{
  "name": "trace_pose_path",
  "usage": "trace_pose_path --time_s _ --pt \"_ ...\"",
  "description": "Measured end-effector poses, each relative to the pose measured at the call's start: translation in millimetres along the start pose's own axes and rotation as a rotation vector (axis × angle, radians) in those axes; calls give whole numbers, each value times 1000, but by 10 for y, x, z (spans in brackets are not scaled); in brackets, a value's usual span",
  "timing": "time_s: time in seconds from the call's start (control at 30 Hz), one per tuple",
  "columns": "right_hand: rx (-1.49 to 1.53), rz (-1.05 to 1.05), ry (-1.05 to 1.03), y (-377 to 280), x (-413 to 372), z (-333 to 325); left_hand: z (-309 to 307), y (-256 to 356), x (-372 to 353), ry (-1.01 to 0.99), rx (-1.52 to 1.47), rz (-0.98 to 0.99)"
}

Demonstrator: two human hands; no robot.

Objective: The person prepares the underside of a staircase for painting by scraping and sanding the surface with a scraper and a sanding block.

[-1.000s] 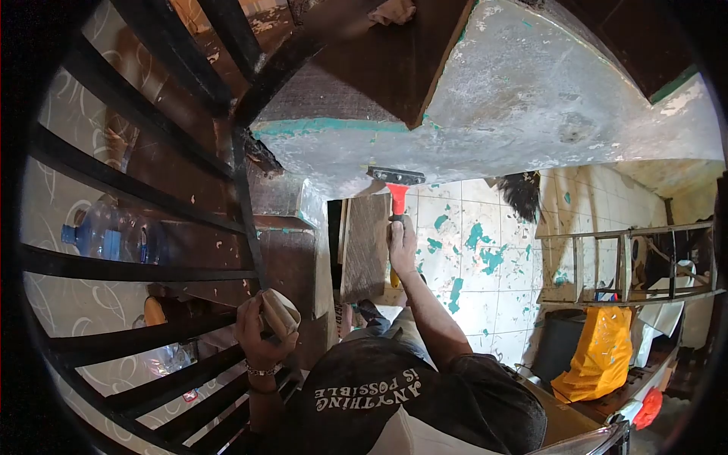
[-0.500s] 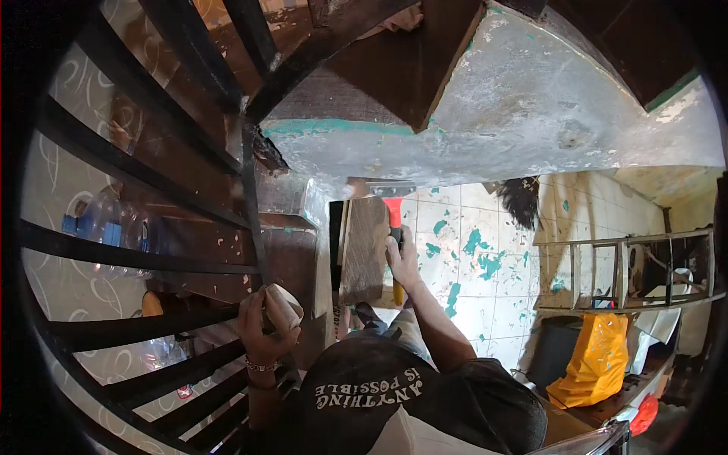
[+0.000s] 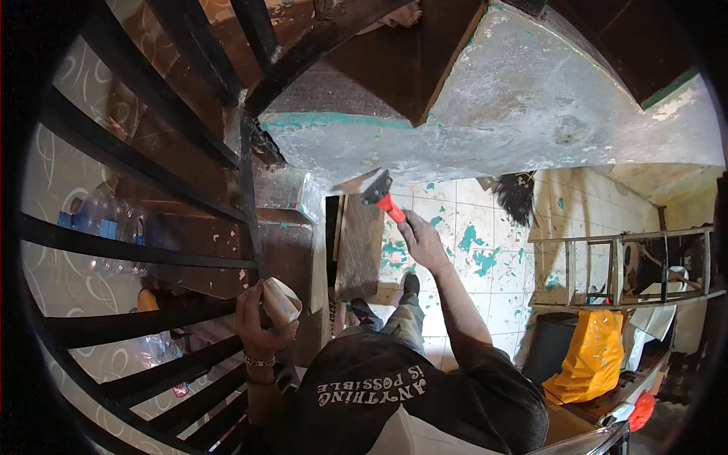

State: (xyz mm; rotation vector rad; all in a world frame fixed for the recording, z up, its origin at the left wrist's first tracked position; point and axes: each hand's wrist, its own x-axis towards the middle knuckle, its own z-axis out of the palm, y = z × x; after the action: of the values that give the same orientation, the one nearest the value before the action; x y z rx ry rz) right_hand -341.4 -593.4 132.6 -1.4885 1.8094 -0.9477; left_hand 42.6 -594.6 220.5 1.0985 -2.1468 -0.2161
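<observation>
My right hand (image 3: 425, 241) is closed round the handle of a scraper (image 3: 390, 206) with a red neck and a wide, dark-backed blade. The blade is angled up and left, close to the lower edge of the patchy grey underside of the stairs (image 3: 455, 144); whether it touches cannot be made out. My left hand (image 3: 259, 326) grips a pale, beige cylindrical thing (image 3: 281, 302), which looks like a cup or a roll, beside the dark railing. Green paint (image 3: 341, 120) shows along the top edge of the grey surface.
Black railing bars (image 3: 144, 254) curve along my left, with clear plastic bottles (image 3: 110, 220) behind them. Green paint flakes (image 3: 484, 262) litter the white tiled floor (image 3: 500, 303). A brown board (image 3: 359, 254) lies below. On the right are a ladder (image 3: 622, 269), a yellow bag (image 3: 588, 360) and a dark bin (image 3: 551, 345).
My right hand has shifted to the right, and the scraper has swung from nearly straight to slanting up-left. My left hand stays at the railing with the pale cylinder.
</observation>
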Motion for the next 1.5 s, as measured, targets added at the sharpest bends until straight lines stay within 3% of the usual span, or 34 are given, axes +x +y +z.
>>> trace_pose_path --time_s 0.23,0.47,0.97,1.5 --pt "-411 -106 86 -8 233 -167 6 -9 -10 4 42 6" --pt "-590 -170 120 -76 322 -308 24 -25 -18 8 42 7" --pt "-709 -46 93 -546 162 -544 32 -50 -7 53 -29 51" --pt "-811 -51 84 -730 149 -651 60 -56 7 118 -35 105"
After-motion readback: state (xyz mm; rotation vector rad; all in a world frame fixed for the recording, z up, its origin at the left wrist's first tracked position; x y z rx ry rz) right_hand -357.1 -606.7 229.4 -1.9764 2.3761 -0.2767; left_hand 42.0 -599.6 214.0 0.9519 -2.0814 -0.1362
